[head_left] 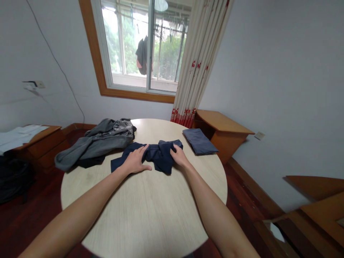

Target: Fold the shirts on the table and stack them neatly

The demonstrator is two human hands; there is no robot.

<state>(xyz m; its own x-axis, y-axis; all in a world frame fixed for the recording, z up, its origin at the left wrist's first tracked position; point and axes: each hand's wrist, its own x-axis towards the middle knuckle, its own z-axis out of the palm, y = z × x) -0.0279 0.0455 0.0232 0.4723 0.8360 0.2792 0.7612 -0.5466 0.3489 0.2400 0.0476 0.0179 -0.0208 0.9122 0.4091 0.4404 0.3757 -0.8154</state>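
Note:
A crumpled navy garment (164, 159) lies across the middle of the round table (150, 211); its exact kind does not show. My left hand (136, 161) rests on its left part, palm down, with thumb and fingers spread apart. At the garment's right end, my right hand (178, 155) has its fingers curled into the cloth, pinching a fold. To the right of that hand, a folded dark blue-grey piece of clothing (200, 141) lies flat near the table's edge. On the left, a loose heap of grey clothes (103, 139) hangs partly over the rim.
Behind the table on the right stands a wooden desk (225, 123), close to a floral curtain (195, 64) and a window. A wooden cabinet (49, 145) with white papers or cloth on top stands at left, above a black bag (16, 177). Wooden furniture (322, 215) fills the lower right.

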